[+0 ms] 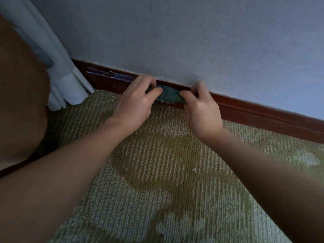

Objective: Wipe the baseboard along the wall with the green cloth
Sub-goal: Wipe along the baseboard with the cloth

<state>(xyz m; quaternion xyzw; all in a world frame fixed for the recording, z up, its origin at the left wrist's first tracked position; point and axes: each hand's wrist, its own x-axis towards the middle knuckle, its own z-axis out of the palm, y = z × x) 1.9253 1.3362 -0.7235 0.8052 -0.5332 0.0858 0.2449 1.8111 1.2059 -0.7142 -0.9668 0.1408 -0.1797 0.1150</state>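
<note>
L hand (138, 100) & R hand (201, 109), grip curled tight, pinch green cloth (169, 95) ends against baseboard (263, 113).

cloth (169, 97) against baseboard (254, 111) at foot of wall (192, 41), between left hand (138, 100) and right hand (201, 109), carpet (166, 163) in front, curtain (66, 81) far left.

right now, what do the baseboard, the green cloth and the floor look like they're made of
Dark red-brown moulded baseboard: probably varnished wood, going by its glossy streaks of glare; it could be a wood-look finish. Crumpled green cloth: soft fabric, since it bunches into folds; weave unclear. Beige-green ribbed carpet: looped textile pile, matte, with visible rows.
</note>
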